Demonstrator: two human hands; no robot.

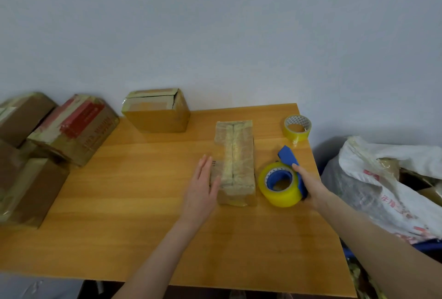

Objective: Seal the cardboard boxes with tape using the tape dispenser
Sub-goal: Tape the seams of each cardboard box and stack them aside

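My left hand (203,185) lies flat, fingers straight and close together, resting against the left side of the small cardboard box (235,162) in the middle of the smooth wooden table (134,215). The box is long and narrow, and its top is covered in glossy, wrinkled clear tape. My right hand (309,185) curls round the blue plastic tape dispenser (288,156). The dispenser carries a fat yellowish roll and sits on the table just right of the box. A spare tape roll (297,127) stands near the far corner.
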